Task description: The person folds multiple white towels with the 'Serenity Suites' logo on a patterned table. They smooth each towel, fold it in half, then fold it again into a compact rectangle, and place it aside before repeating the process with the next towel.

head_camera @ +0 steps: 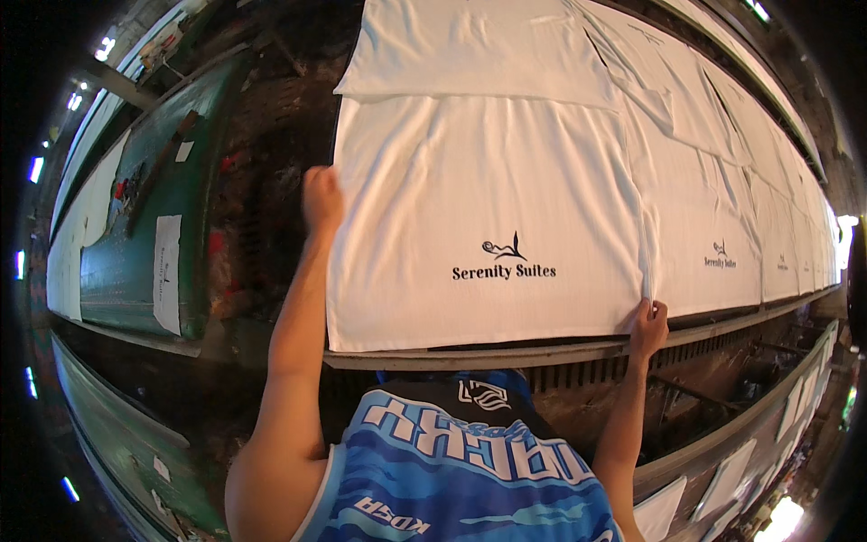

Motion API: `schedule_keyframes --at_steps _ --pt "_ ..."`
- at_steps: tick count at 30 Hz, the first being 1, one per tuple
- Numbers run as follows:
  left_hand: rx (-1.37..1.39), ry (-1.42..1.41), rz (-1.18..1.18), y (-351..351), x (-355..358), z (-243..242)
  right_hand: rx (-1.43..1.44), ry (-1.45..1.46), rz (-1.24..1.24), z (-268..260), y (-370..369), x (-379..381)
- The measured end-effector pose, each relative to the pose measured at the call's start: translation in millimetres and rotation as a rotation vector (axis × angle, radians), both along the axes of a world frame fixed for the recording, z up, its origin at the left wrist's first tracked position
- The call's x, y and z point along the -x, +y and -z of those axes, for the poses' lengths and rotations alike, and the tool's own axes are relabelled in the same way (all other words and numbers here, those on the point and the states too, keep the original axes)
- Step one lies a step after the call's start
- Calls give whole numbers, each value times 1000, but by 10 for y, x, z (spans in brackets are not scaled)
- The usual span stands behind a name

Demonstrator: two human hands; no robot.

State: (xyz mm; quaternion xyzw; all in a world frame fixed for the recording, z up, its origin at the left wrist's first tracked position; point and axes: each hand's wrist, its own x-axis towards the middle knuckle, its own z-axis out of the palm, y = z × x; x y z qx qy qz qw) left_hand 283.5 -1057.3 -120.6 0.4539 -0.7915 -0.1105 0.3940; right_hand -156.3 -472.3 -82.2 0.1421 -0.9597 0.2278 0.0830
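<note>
A white fabric panel [474,183] with a dark printed emblem and lettering lies across a long table before me, rippled by soft lengthwise folds. At its left edge, my left hand [324,200] is curled closed on the fabric's border. My right hand [649,330] pinches the gathered edge near the lower right corner, by the table's front rail [474,358]. Beyond the panel, another white cloth [474,47] lies with its hem along the panel's far end. To the right, a similar printed panel [704,223] adjoins it.
More white panels stretch away along the table at right. Left of a dark gap stands a green-topped table [135,271] with a printed cloth strip [167,274] and a dark bar [162,169]. Behind me, another long table [738,467] carries pale sheets.
</note>
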Motion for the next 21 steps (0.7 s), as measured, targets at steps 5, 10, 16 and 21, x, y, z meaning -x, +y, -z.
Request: schedule_keyframes --at_steps 5,10,16,21 --pt "-136 -386 -350 731 -1765 10 89 43 -30 26 22 -2" --pt "-699 -694 -578 1401 -2502 -39 51 21 -19 34 39 36" --pt "-410 -70 -277 2230 -1913 -89 32 -52 -22 28 56 66" --pt "-711 -404 -265 2462 -1380 -384 5 -182 -132 -77 83 200"
